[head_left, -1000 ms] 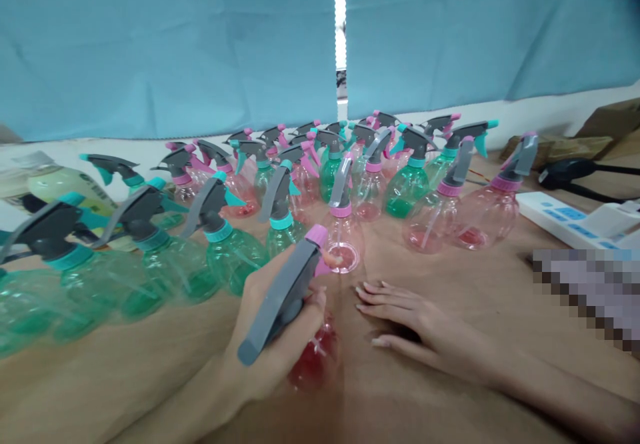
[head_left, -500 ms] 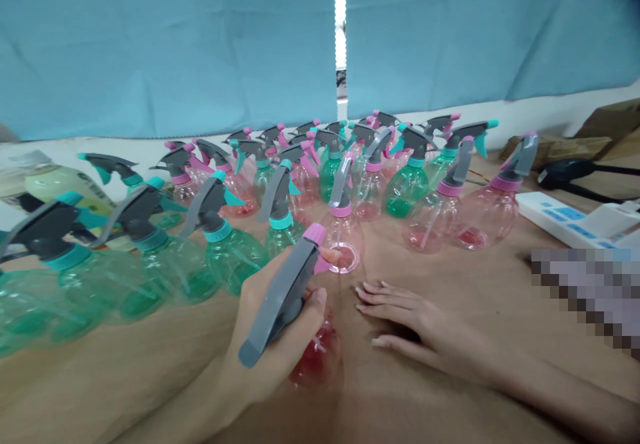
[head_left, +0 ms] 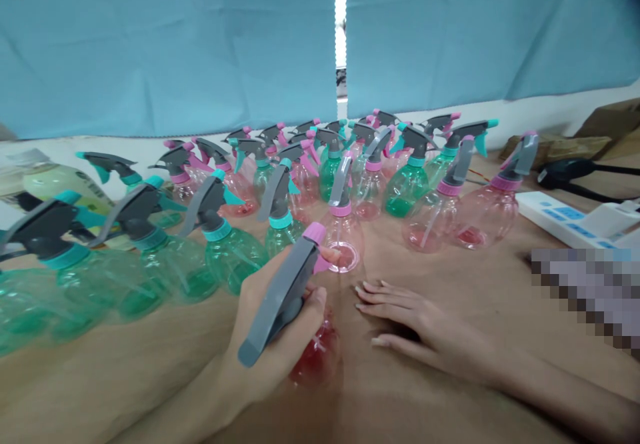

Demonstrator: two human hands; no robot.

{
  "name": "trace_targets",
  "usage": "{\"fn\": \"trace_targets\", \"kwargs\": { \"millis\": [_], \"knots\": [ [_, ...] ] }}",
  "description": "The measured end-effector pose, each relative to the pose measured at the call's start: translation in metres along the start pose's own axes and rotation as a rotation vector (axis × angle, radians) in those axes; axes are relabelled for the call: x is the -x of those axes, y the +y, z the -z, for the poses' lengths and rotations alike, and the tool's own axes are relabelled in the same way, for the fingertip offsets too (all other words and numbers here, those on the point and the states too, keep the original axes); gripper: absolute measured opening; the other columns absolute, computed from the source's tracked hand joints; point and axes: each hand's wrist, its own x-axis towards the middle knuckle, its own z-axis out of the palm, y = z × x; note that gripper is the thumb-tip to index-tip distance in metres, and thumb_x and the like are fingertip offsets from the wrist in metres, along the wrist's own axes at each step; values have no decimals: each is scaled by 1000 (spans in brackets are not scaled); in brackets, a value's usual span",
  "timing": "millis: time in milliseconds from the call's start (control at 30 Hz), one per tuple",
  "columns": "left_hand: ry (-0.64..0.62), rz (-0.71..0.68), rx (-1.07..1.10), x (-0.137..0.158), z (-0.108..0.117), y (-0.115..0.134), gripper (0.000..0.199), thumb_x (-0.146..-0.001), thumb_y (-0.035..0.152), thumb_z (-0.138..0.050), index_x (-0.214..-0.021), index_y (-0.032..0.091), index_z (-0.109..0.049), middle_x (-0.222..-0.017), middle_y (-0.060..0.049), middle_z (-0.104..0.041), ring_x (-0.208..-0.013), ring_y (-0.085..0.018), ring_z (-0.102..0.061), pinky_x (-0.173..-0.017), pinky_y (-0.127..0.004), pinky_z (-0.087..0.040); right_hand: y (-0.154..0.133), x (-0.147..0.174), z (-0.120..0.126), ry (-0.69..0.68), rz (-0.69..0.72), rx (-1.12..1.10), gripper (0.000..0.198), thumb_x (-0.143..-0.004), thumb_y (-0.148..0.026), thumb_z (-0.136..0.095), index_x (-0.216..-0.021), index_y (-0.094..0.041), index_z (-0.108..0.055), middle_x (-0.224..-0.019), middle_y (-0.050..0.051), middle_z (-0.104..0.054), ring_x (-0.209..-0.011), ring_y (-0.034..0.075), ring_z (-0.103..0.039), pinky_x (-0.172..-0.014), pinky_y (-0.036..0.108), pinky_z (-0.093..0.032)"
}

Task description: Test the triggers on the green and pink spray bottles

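My left hand (head_left: 265,337) is wrapped around the neck of a pink spray bottle (head_left: 313,357) with a grey trigger head (head_left: 280,294) and a pink nozzle, standing on the brown table near me. My right hand (head_left: 405,321) rests flat on the table just right of that bottle, fingers spread and holding nothing. Directly behind the held bottle stands another pink spray bottle (head_left: 343,231).
Several green spray bottles (head_left: 227,247) and pink spray bottles (head_left: 483,211) crowd the table's far half. A white power strip (head_left: 565,221) lies at right, with a black device (head_left: 565,174) behind it. A yellowish bottle (head_left: 55,184) lies at far left. Blue curtains hang behind.
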Motion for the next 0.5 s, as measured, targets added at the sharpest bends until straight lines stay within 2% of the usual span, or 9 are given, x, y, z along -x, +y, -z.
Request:
{"fn": "trace_targets", "kwargs": {
  "millis": [200,400,500],
  "knots": [
    [14,4,-12,0,-1,-1,7,-78,31,-49,-78,25,-52,-71,1,-63,-60,-17,-63,-56,-28,-53,0,0,0,-7,-4,15,49,-96,-42,-54,-140,-24,-49,-147,5,-48,-139,21,-38,-118,42,-27],
    [-12,-9,-5,-1,0,1,22,-79,28,-50,-98,26,-60,-74,3,-60,-64,-17,-63,-64,-29,-55,1,0,0,5,8,-8,48,-95,-41,-55,-140,-26,-49,-146,4,-49,-138,22,-39,-117,43,-28],
    [-14,-12,-4,0,2,2,21,-79,28,-51,-97,27,-60,-74,3,-60,-63,-17,-62,-62,-29,-55,0,0,1,-7,-2,4,48,-96,-42,-54,-140,-24,-49,-147,5,-48,-139,21,-38,-117,43,-27]
  ]
}}
